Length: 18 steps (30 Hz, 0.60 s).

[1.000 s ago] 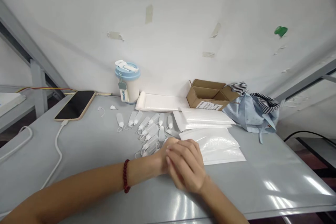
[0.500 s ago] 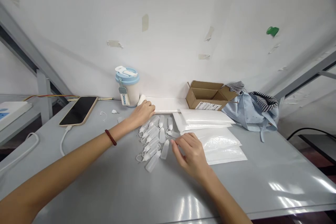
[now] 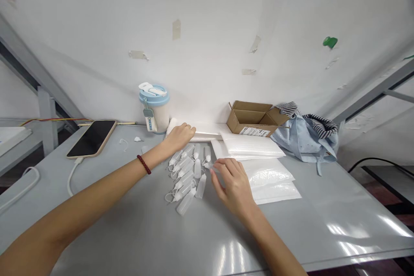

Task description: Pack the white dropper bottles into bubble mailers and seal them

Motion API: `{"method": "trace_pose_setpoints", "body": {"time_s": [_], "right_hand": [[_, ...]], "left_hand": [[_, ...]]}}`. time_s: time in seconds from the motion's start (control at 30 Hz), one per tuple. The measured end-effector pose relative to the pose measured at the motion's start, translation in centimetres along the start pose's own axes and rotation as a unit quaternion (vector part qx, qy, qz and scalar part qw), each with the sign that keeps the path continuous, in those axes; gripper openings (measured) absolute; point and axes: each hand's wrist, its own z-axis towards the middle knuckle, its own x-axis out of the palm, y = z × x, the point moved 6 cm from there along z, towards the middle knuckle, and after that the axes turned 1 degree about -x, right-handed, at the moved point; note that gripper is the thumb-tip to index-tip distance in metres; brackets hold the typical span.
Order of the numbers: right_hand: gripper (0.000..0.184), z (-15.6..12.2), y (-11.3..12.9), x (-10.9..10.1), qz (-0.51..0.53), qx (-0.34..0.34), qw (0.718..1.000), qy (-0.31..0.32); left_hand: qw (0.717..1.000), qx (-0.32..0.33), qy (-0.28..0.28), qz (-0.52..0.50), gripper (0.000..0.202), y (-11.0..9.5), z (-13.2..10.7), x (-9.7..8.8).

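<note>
My left hand [image 3: 180,137] reaches to the back of the table, its fingers closed on a white padded envelope [image 3: 207,134] lying against the wall. A dark red bead bracelet circles that wrist. In front of it lie several small translucent squeeze bottles [image 3: 185,182] with tethered caps, loosely grouped on the table. My right hand [image 3: 233,183] hovers at the right side of the bottles, fingers bent and thumb apart from the index finger. Its fingertips are close to one bottle and partly cover it. More white padded envelopes [image 3: 270,172] lie in overlapping layers just beyond and right of this hand.
A blue-lidded cup [image 3: 155,110] stands behind on the left, near a phone [image 3: 92,139] on a white cable. An open cardboard box [image 3: 250,123] and light blue striped cloth [image 3: 299,138] are at the back right. The grey table [image 3: 139,233] has a front edge.
My left hand has shifted slightly right, and the envelope edge beside it has risen a little. My right fingertips have come over the nearby bottle. The view has tilted slightly.
</note>
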Motion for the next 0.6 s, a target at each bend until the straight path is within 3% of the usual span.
{"method": "trace_pose_setpoints", "body": {"time_s": [0.17,0.33,0.4,0.5,0.6], "right_hand": [[0.029,-0.1,-1.7,0.2,-0.079,0.05,0.995,0.017],[0.039,-0.1,-2.4,-0.5,-0.077,0.086,0.993,0.006],[0.044,0.0,-2.1,-0.6,-0.073,0.078,0.994,0.0],[0.052,-0.1,-1.2,-0.4,-0.076,0.049,0.996,-0.016],[0.061,-0.3,-0.1,-0.8,-0.094,0.02,0.993,-0.071]], "left_hand": [[0.997,-0.059,-0.05,0.015,0.024,1.0,-0.2,-2.4],[0.989,-0.09,-0.113,0.017,0.028,1.6,-3.5,-4.8],[0.98,-0.068,-0.186,0.015,0.028,1.2,-5.6,-5.7],[0.948,0.015,-0.317,0.007,0.027,-0.4,-9.4,-6.9],[0.933,0.089,-0.349,-0.017,0.034,-2.2,-12.2,-6.8]]}}
